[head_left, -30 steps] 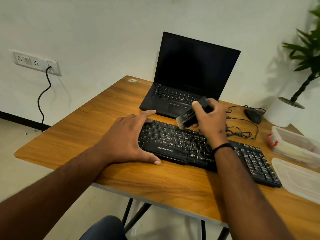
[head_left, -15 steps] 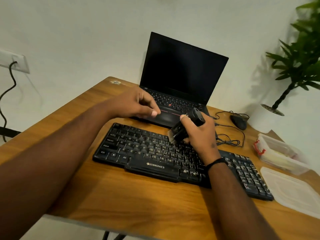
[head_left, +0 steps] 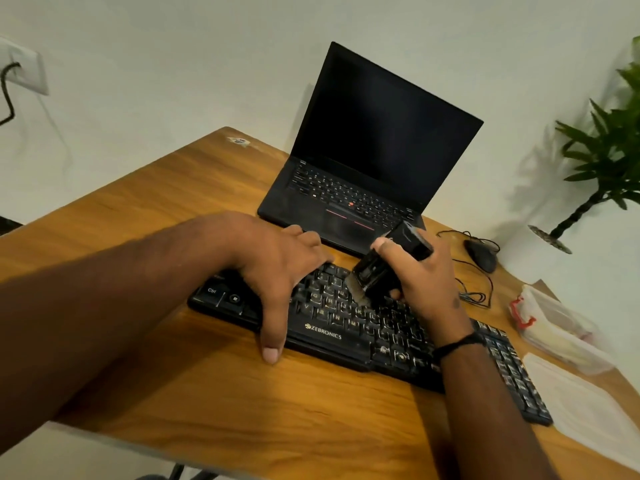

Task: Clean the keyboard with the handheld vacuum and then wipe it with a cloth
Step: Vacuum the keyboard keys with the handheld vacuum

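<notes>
A black Zebronics keyboard (head_left: 346, 332) lies across the wooden table (head_left: 173, 209). My right hand (head_left: 424, 282) grips a small black handheld vacuum (head_left: 384, 261), tilted down to the left, and its brush tip touches the keys near the keyboard's middle. My left hand (head_left: 277, 268) rests on the left part of the keyboard with fingers spread over the keys and the thumb reaching over the front edge onto the table. No cloth is visible.
An open black laptop (head_left: 363, 168) stands behind the keyboard. A wired mouse (head_left: 481, 254) with a tangled cable lies to the right. A clear plastic box (head_left: 554, 327) and its lid (head_left: 581, 407) sit at the right edge. A potted plant (head_left: 609, 157) stands at the far right.
My left hand came down from near the laptop's front edge onto the left part of the keyboard. The vacuum in my right hand stays on the middle keys. The camera view shifted.
</notes>
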The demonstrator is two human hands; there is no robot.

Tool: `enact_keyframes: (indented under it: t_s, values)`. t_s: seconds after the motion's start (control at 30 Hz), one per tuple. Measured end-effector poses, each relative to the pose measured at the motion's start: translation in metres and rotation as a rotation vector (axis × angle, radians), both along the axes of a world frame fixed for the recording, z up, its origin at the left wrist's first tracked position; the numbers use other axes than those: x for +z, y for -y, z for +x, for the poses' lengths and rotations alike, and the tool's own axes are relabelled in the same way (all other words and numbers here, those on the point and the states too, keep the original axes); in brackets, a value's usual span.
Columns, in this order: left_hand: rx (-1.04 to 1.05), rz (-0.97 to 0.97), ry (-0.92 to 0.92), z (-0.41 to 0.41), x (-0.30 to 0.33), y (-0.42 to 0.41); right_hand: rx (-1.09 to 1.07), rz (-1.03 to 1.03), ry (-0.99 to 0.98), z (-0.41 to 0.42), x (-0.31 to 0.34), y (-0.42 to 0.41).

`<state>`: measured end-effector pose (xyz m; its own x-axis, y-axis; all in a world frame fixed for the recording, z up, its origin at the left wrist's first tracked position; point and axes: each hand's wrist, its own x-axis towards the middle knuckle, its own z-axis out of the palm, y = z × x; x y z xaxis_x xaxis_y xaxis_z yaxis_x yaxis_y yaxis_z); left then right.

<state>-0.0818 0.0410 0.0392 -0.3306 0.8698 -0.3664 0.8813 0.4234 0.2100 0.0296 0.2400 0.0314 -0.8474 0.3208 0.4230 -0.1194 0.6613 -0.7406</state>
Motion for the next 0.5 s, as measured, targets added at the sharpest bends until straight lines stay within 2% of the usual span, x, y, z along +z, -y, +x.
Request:
enact_keyframes:
  t_s: [0.07, 0.17, 0.3, 0.4, 0.5]
  values:
    - [0.003, 0.083, -0.055, 0.005, -0.002, 0.002, -0.025, 0.013, 0.001, -0.001, 0.000, 0.000]
    - [-0.003, 0.228, -0.183, 0.008, -0.008, 0.001, 0.063, -0.021, 0.082, 0.002, 0.003, 0.001]
    - [0.014, 0.233, -0.151, 0.002, -0.011, 0.002, -0.049, 0.036, 0.027, 0.003, 0.003, -0.005]
    - [0.017, 0.235, -0.160, -0.002, -0.013, 0.003, 0.036, -0.011, 0.115, 0.007, 0.006, -0.005]
    - [0.012, 0.236, -0.165, -0.003, -0.013, 0.002, -0.031, -0.027, 0.085, 0.007, 0.006, -0.003]
